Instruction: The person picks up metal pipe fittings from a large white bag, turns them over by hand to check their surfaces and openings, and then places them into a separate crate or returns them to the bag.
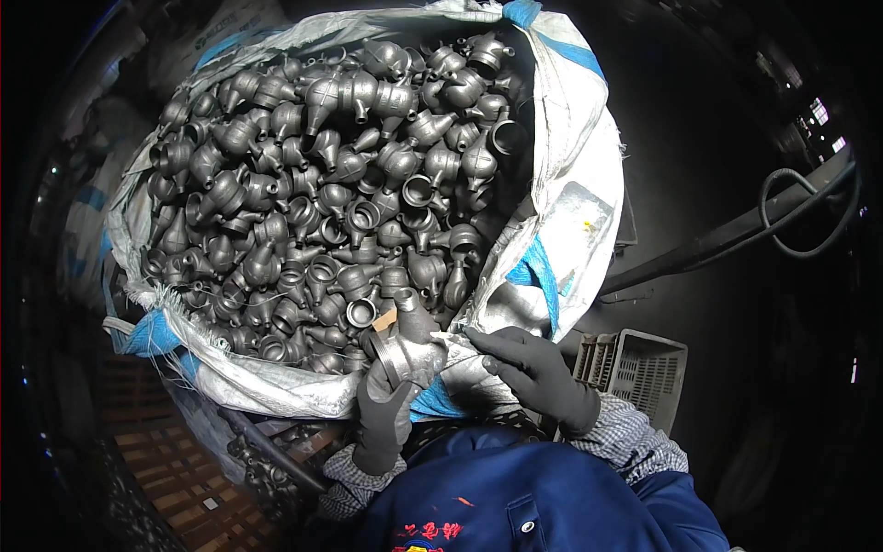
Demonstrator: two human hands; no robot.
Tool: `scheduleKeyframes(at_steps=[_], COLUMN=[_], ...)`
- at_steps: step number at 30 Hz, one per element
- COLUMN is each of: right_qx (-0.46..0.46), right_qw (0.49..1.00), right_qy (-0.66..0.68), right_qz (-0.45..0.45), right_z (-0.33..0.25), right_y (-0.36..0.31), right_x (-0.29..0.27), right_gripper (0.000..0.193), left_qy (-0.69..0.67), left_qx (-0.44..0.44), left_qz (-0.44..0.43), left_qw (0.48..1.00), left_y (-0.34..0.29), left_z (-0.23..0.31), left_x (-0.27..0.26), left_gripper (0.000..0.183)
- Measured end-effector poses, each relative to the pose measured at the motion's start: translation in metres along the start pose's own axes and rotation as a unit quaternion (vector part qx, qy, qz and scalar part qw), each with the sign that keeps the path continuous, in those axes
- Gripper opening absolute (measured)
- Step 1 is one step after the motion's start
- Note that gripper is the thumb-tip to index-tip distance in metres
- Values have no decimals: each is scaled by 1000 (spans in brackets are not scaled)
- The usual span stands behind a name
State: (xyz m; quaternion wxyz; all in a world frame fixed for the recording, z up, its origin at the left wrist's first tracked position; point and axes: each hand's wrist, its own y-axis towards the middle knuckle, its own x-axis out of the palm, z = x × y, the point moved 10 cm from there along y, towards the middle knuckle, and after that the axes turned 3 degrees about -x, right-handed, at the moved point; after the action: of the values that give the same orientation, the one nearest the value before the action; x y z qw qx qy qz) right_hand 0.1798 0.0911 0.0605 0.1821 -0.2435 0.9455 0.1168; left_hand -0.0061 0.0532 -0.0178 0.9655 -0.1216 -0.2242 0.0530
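In the head view my gloved left hand (384,419) is closed around a grey metal pipe casting (416,354) with a wide round mouth and a narrower neck pointing up. It is held over the near rim of a white woven bulk bag (285,391). Just right of the casting is my gloved right hand (533,368), fingers stretched toward it and apart from the thumb. Nothing shows in that hand; whether its fingertips touch the casting or the bag rim, I cannot tell. Similar grey castings (349,166) fill the bag in a loose heap.
Blue straps (538,276) hang on the bag's rim. To the right, a grey plastic crate (653,373) sits low beside me, and a dark metal bar (699,248) slants up with a looped cable (814,248). A brown slatted rack (198,460) lies at lower left.
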Motion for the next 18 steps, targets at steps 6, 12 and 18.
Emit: scheduleKeyframes(at_steps=[6,12,18], right_qx=[-26,-17,-15], right_qw=[996,982,993], right_qy=[-90,-183,-101], right_qz=[-9,-49,-62], right_z=[-11,-15,-8], right_y=[-3,-2,-4], right_x=[7,14,14], right_gripper=[53,55,57], left_qy=[27,38,91], left_qx=[27,27,26], left_qz=[19,9,-12], left_qw=[999,999,995], left_y=[-4,-7,-9], left_z=[7,10,7], left_x=[1,5,6], left_gripper=[32,39,41])
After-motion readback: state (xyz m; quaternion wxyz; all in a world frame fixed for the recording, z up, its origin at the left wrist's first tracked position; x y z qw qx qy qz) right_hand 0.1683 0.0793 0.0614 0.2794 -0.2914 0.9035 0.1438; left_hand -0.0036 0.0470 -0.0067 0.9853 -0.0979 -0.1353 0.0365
